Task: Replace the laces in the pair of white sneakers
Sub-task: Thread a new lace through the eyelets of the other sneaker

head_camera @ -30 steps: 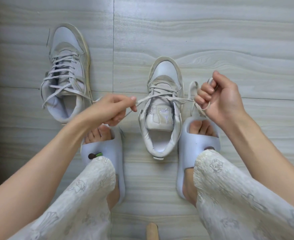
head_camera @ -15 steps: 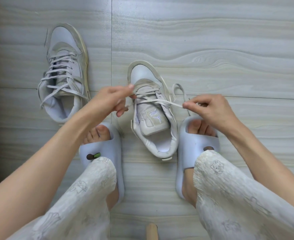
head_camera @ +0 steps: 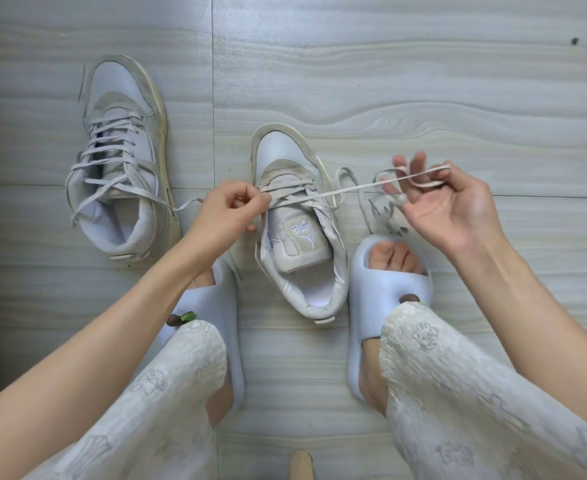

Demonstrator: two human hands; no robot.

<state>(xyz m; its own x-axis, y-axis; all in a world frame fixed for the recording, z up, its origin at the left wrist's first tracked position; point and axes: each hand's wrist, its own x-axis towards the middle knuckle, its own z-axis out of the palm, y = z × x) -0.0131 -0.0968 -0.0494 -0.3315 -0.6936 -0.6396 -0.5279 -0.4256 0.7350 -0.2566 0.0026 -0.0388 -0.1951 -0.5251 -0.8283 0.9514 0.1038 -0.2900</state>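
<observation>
The lace (head_camera: 351,188) runs taut from the near sneaker (head_camera: 299,237), which stands on the floor (head_camera: 389,81) between two slippered feet. The left hand (head_camera: 226,213) pinches it at the eyelets, likely steadying the shoe; the right hand (head_camera: 448,206) has it looped round loosely curled fingers (head_camera: 420,168), seemingly to draw slack. The second sneaker (head_camera: 122,157), laced, lies well apart to the left, with open floor beyond.
</observation>
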